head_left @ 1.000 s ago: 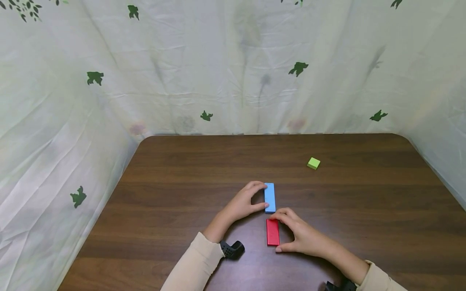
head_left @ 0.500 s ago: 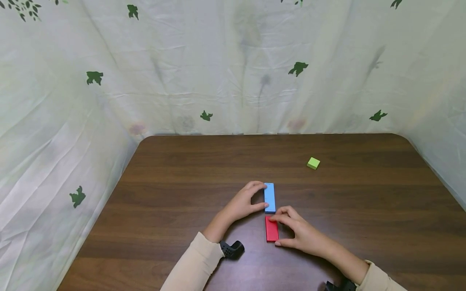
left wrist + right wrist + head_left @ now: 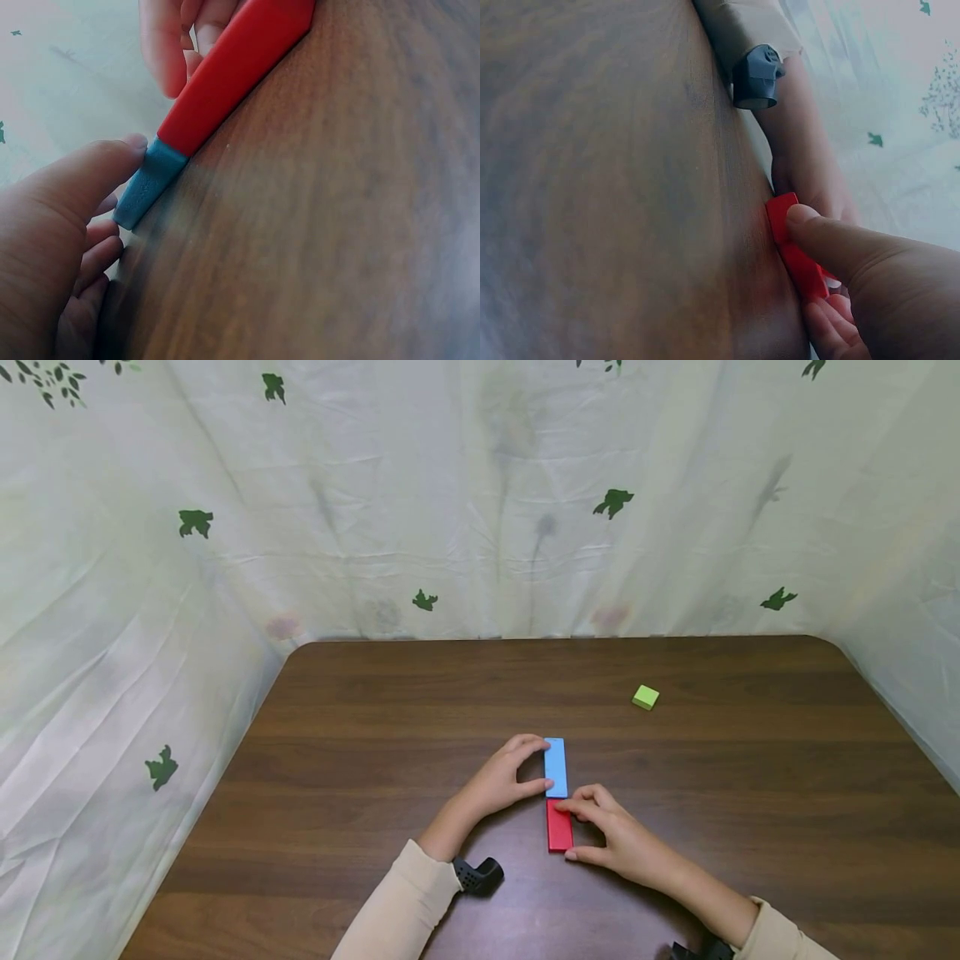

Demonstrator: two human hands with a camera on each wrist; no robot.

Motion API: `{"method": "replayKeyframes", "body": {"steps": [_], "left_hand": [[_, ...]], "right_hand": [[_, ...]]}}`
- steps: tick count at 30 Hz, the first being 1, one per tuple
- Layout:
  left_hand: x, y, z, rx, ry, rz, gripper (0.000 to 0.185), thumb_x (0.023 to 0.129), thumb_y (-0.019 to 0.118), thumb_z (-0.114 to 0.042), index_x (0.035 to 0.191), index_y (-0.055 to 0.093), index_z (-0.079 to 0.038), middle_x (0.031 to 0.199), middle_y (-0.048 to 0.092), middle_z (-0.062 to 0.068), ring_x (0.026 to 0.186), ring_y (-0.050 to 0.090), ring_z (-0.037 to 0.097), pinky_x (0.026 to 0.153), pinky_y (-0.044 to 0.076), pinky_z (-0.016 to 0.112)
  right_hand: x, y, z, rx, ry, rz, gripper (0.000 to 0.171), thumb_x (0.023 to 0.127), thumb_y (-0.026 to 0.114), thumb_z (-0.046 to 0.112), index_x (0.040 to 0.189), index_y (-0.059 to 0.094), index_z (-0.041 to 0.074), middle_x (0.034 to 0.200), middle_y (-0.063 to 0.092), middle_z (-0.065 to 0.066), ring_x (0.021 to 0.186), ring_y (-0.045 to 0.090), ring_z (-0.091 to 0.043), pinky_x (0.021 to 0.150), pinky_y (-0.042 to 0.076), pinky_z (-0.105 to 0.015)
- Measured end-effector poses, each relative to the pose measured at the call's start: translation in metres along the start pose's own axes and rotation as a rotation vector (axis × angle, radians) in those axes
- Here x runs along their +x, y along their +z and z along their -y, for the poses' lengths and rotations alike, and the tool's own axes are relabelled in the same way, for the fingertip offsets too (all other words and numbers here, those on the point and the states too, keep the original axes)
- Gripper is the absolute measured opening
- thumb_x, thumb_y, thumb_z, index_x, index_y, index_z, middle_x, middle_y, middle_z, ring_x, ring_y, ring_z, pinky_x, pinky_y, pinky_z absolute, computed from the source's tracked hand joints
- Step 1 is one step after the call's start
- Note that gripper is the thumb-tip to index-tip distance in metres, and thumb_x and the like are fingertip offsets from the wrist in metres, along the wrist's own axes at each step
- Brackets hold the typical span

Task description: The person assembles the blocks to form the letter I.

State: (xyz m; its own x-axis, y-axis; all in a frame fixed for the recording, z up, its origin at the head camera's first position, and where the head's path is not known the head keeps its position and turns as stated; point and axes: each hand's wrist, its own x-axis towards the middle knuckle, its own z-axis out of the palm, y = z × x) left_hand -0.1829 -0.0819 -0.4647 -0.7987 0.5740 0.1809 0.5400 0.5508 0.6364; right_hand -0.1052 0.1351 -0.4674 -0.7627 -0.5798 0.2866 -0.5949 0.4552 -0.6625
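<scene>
A flat blue rectangular block [image 3: 555, 766] lies on the wooden table with its long side pointing away from me. My left hand [image 3: 498, 781] holds it from the left, thumb near its closer end and fingertips at the far end. End to end with it, on the near side, lies a red rectangular block [image 3: 558, 831]. My right hand [image 3: 622, 837] grips the red block from the right, a finger over its far part and the thumb at its near corner. In the left wrist view, the red block [image 3: 232, 79] meets the blue block [image 3: 154, 180] end against end.
A small light-green block [image 3: 646, 697] sits farther back on the table [image 3: 412, 693], to the right of both hands. Pale cloth [image 3: 480, 527] with green bird shapes hangs behind the far edge and at the sides. Black wrist cameras [image 3: 480, 877] sit close to the tabletop.
My right hand has slid the red block away from me, closing the gap until it meets the blue block. The left hand and blue block have stayed in place.
</scene>
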Motion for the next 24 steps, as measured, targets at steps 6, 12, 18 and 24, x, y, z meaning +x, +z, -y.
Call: {"method": "replayKeyframes", "body": {"steps": [6,12,18,24], "left_hand": [[-0.0002,0.0009,0.0004,0.000,-0.005,0.000,0.053,0.082,0.066,-0.033,0.126,0.049,-0.011,0.126,0.043,0.005,0.116,0.041,0.016,0.096,0.034,0.033],[-0.0002,0.0003,-0.0006,0.001,-0.001,-0.003,0.053,0.082,0.066,-0.033,0.127,0.049,-0.010,0.127,0.043,0.006,0.116,0.041,0.016,0.096,0.034,0.034],[-0.0011,-0.0001,-0.0010,-0.001,0.012,-0.010,0.053,0.082,0.066,-0.033,0.126,0.049,-0.009,0.126,0.044,0.006,0.116,0.041,0.017,0.096,0.034,0.033],[-0.0021,-0.0003,0.0001,-0.018,0.016,-0.026,0.053,0.082,0.065,-0.033,0.126,0.049,-0.009,0.126,0.044,0.006,0.116,0.041,0.017,0.097,0.033,0.033]], "right_hand": [[-0.0004,0.0001,0.0000,0.008,-0.015,-0.012,0.050,0.074,0.074,0.026,0.120,0.056,0.014,0.109,0.040,0.004,0.091,0.048,-0.011,0.078,0.045,-0.026],[-0.0007,0.0002,-0.0003,0.013,-0.012,-0.017,0.050,0.075,0.073,0.028,0.120,0.056,0.014,0.109,0.041,0.005,0.091,0.047,-0.010,0.077,0.045,-0.025],[-0.0009,0.0003,0.0002,0.011,-0.001,-0.015,0.051,0.075,0.073,0.029,0.121,0.056,0.016,0.109,0.041,0.007,0.091,0.046,-0.009,0.077,0.044,-0.025],[-0.0010,0.0011,-0.0001,0.007,-0.019,-0.021,0.050,0.076,0.072,0.029,0.121,0.055,0.014,0.109,0.041,0.005,0.090,0.046,-0.010,0.076,0.044,-0.026]]}}
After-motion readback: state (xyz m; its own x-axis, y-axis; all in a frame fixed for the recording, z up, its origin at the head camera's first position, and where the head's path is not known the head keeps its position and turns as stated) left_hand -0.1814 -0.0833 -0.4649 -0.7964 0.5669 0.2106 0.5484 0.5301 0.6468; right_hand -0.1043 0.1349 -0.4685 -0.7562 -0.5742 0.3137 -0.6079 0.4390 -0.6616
